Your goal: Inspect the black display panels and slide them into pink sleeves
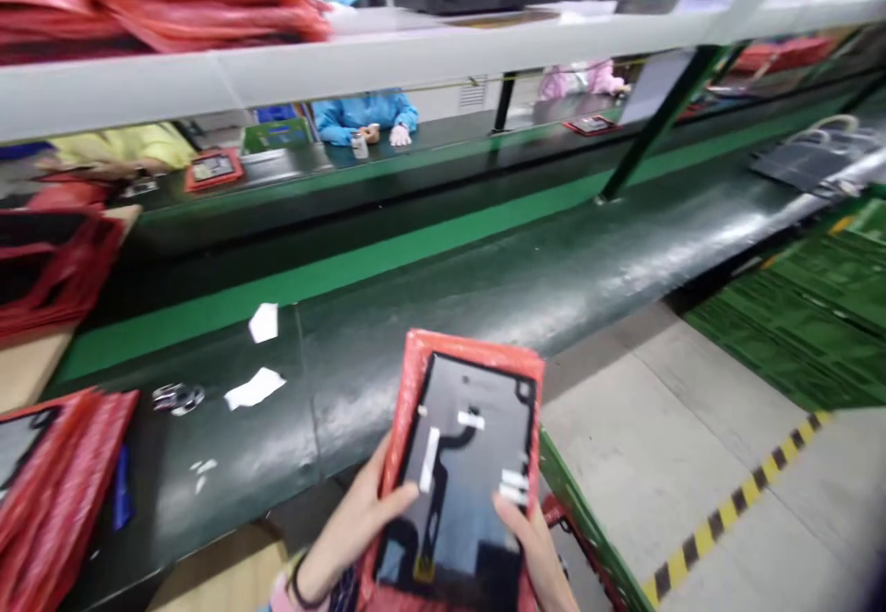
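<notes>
Both hands grip one red-bagged dark panel (465,464) above the conveyor belt (554,289): left hand (360,520) and right hand (530,538) each curl fingers around its edges.

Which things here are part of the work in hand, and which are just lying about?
In hand:
- red tray with dark panel, held by both
- left hand
- right hand

Lying about:
- paper scraps on the conveyor belt
- stack of red trays at left
- crumpled clear wrap

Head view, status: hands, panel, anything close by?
Left hand and right hand both grip the panel in its red sleeve. Belt ahead, paper scraps on it.
</notes>
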### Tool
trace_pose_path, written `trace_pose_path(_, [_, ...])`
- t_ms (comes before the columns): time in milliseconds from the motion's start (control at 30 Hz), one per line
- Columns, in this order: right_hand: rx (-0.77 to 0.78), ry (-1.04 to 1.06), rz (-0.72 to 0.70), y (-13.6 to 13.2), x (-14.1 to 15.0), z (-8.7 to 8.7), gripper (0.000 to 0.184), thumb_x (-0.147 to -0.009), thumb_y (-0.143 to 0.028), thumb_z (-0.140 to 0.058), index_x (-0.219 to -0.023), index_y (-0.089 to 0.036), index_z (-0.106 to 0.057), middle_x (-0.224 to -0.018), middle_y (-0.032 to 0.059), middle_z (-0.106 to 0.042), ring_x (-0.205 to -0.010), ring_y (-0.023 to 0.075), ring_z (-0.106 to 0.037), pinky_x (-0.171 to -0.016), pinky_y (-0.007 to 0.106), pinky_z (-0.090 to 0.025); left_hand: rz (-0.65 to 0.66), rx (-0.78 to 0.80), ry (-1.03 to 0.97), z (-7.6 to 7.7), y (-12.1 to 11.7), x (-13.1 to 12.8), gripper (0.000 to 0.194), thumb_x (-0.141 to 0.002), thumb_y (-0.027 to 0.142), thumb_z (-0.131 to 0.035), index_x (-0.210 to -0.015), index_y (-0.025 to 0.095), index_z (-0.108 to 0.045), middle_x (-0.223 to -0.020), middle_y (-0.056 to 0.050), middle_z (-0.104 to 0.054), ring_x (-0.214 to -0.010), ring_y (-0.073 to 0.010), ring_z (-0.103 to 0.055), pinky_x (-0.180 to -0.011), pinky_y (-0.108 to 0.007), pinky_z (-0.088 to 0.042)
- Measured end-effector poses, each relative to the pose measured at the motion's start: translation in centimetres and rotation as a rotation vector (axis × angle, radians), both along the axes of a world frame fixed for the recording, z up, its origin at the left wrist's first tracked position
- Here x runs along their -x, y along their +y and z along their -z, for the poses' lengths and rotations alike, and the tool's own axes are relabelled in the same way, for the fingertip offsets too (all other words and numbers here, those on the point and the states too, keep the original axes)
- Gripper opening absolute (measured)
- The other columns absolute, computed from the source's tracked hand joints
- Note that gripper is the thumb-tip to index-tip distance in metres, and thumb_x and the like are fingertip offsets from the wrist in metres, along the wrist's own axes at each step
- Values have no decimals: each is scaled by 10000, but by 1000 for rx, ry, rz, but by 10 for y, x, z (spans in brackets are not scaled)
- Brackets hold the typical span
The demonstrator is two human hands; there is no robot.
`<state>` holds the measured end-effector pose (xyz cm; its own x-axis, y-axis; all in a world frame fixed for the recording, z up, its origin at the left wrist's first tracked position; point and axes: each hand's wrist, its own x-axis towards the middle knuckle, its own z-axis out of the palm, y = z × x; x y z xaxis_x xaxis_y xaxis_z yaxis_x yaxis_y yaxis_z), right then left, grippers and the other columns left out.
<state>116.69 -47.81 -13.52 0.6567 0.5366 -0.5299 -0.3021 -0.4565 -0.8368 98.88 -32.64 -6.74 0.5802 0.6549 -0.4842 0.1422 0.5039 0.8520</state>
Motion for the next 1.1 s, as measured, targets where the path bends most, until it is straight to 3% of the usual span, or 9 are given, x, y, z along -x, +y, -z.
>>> trace_pose_path(67, [-106, 26, -114, 48, 7, -13, 291, -920, -314, -619, -1180, -185, -605, -1233, 84, -616, -1099, 248, -608, -918, 471, -520, -176, -17, 46, -15, 39, 11, 553, -585, 190, -865, -1110, 222, -694, -1205, -40, -694, -1296, -296, -508, -1127, -348, -355])
trace_pose_path(133, [-208, 66, -231, 105, 18, -21, 268, -918, -289, -625, -1151, -156, -616, -1198, 78, -634, -1079, 242, -622, -923, 472, -516, -265, 26, 60, -17, 77, 25, 443, -665, 181, -812, -1089, 188, -683, -1120, -35, -723, -1192, -264, -596, -1015, -309, -466])
trace_pose_path(300, [-313, 167, -416, 209, 60, -22, 290, -931, -320, -607, -1171, -158, -604, -1184, 80, -638, -1010, 224, -647, -859, 437, -549, -345, 208, 99, 10, 145, 69, 220, -891, 257, -630, -1060, 116, -643, -978, -69, -707, -841, -182, -690, -747, -345, -576])
trace_pose_path(433, [-305, 182, -484, 239, 80, -20, 281, -928, -324, -611, -1153, -155, -609, -1159, 76, -642, -984, 217, -650, -836, 424, -556, -358, 279, 104, 20, 166, 100, 257, -926, 333, -589, -1073, 126, -629, -999, -62, -683, -815, -158, -672, -721, -339, -577])
trace_pose_path(733, [-343, 179, -453, 281, 123, -5, 273, -923, -330, -617, -1132, -154, -620, -1138, 69, -648, -973, 218, -651, -834, 422, -554, -318, 229, 264, 19, 188, 157, 208, -895, 294, -634, -989, 109, -649, -929, -65, -712, -806, -167, -694, -739, -346, -582])
trace_pose_path(867, [-474, 195, -312, 278, 131, -1, 307, -920, -338, -622, -1169, -160, -614, -1216, 82, -632, -1061, 246, -633, -904, 469, -527, -323, 98, 402, 7, 196, 178, 321, -695, 299, -793, -902, 88, -668, -911, -125, -730, -950, -298, -699, -832, -421, -572])
trace_pose_path(933, [-529, 188, -183, 254, 117, 4, 353, -918, -353, -621, -1221, -173, -596, -1307, 100, -597, -1166, 268, -590, -984, 517, -473, -344, -24, 490, -6, 188, 188, 473, -633, 356, -806, -1007, 107, -659, -1109, -160, -699, -1151, -373, -609, -980, -512, -487])
trace_pose_path(1033, [-540, 155, 70, 175, 86, 30, 490, -891, -456, -622, -1306, -205, -555, -1408, 113, -552, -1299, 284, -504, -1092, 544, -363, -447, -334, 616, -20, 150, 190, 842, -649, 476, -748, -1385, 277, -391, -1547, -68, -356, -1436, -315, -300, -1188, -484, -214])
trace_pose_path(1100, [-470, 140, 255, 95, 74, 60, 626, -793, -577, -667, -1319, -256, -557, -1396, 99, -582, -1329, 274, -484, -1133, 495, -328, -496, -594, 629, -12, 109, 177, 884, -731, 575, -612, -1456, 364, -152, -1612, -14, -192, -1473, -284, -214, -1202, -457, -202])
